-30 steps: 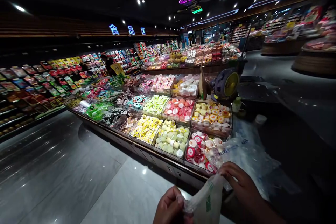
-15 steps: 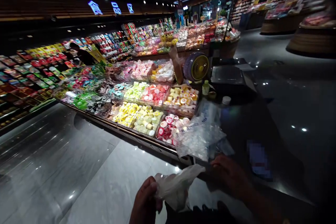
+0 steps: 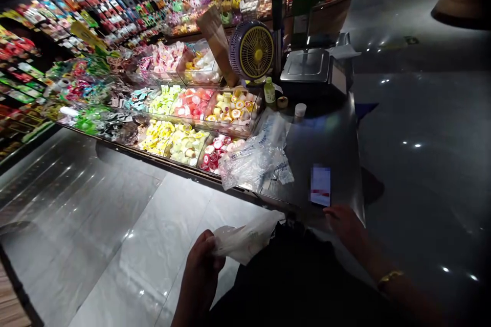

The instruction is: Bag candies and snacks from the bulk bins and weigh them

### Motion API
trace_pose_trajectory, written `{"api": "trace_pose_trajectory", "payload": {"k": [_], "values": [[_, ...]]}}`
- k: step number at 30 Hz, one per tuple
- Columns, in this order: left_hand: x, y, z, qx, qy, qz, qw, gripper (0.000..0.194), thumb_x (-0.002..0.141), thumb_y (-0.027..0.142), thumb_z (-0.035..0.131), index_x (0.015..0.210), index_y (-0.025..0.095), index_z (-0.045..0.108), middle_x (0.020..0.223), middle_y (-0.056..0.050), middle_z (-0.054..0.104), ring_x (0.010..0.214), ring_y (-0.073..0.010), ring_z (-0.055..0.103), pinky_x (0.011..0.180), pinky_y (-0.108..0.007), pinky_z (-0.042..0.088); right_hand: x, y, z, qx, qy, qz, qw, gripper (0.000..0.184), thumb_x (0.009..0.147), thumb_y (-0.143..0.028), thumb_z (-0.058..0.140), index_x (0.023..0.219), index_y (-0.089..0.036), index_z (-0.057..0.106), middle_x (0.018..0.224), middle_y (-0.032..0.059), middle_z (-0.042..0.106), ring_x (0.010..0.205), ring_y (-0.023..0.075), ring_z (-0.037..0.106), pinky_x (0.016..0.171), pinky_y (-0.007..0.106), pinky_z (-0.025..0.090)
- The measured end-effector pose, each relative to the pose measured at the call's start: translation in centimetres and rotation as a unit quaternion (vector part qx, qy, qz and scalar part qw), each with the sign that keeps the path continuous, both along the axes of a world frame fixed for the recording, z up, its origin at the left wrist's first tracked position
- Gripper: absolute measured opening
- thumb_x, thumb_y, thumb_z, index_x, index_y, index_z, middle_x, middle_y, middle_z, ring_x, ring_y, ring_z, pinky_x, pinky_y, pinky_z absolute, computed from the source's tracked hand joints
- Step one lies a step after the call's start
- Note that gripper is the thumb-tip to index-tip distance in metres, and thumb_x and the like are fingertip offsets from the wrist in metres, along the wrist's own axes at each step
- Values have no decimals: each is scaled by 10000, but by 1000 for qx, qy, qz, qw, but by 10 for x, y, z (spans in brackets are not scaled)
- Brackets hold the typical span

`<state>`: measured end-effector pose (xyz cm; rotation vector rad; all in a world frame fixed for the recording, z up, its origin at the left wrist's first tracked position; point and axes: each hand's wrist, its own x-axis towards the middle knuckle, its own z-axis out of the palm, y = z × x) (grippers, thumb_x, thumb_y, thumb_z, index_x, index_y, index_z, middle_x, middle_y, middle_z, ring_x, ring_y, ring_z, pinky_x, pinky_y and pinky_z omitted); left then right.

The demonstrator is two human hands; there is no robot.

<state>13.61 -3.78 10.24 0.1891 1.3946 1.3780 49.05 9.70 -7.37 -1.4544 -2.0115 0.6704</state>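
Observation:
A thin translucent plastic bag (image 3: 245, 237) hangs low in front of me, its left end pinched in my left hand (image 3: 203, 253). Its far end lies loose against my dark clothing. My right hand (image 3: 345, 222) is at the near edge of the dark counter, fingertips by the bottom edge of a phone (image 3: 320, 186) with a lit screen. Those fingers look partly bent and dim, with nothing visible in them; whether they touch the phone is unclear. A pile of clear plastic bags (image 3: 257, 156) lies on the counter's left part, beside the candy bins.
Bins of wrapped sweets and jelly cups (image 3: 187, 145) stretch left. A weighing scale (image 3: 307, 66), a round fan (image 3: 252, 51), a green bottle (image 3: 269, 92) and a white-capped container (image 3: 300, 110) stand farther back. Grey tiled floor (image 3: 141, 235) lies left, stocked shelves behind.
My view has tilted down and turned right. My right hand has moved away from the held bag to the phone's lower edge. My left hand keeps its hold on the bag.

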Motion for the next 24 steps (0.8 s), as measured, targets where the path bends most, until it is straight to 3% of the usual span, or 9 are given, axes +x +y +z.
{"api": "trace_pose_trajectory", "payload": {"k": [5,8,10,13,15,17,19,24], "values": [[19,18,4,-23,11,-17,1000,328,776,363,717,663,184,467,527,63,458,425,-51,335,442,-201,186,-34,13,30,-144,113,74,980,385,958,-487,459,1079,-211,699,1102,131,651,1088,297,603,989,457,450],[22,30,6,-19,11,-32,999,369,753,417,748,671,183,475,516,72,442,384,-27,271,403,-188,123,-62,18,60,-274,208,152,926,618,894,-628,468,1310,-187,584,1008,96,674,881,250,651,816,406,525],[21,38,6,-15,5,-45,999,392,743,449,758,673,184,478,504,78,419,373,-18,236,391,-180,112,-77,18,81,-316,222,200,901,750,827,-644,563,1414,-182,495,1031,91,688,815,228,650,758,370,530],[19,51,2,-10,-7,-63,998,454,681,499,800,663,192,465,487,87,392,361,-14,197,371,-172,118,-91,15,104,-306,174,224,909,691,751,-506,716,1368,-240,554,1206,95,671,885,230,649,802,343,518],[18,60,1,-7,-10,-80,997,493,637,522,825,653,197,454,474,94,368,360,-17,183,364,-169,126,-94,14,112,-283,147,190,929,393,780,-392,688,1143,-243,683,1086,63,705,862,218,644,783,323,506],[18,67,5,-7,-2,-103,995,493,629,513,836,650,194,462,481,90,364,385,-30,228,383,-167,180,-94,15,117,-248,152,138,947,126,834,-294,594,864,-221,693,867,30,690,790,196,627,727,302,490],[18,73,14,-6,21,-118,993,467,633,485,844,648,183,489,517,73,398,443,-51,310,428,-172,251,-89,18,123,-198,186,128,954,178,870,-251,535,729,-207,635,786,21,642,744,179,605,701,294,480],[24,87,45,29,113,-117,986,393,640,462,839,644,164,584,636,20,514,572,-100,422,519,-204,352,-63,33,152,-109,243,154,951,225,913,-285,566,724,-209,663,848,36,616,773,168,609,719,281,499]]}}
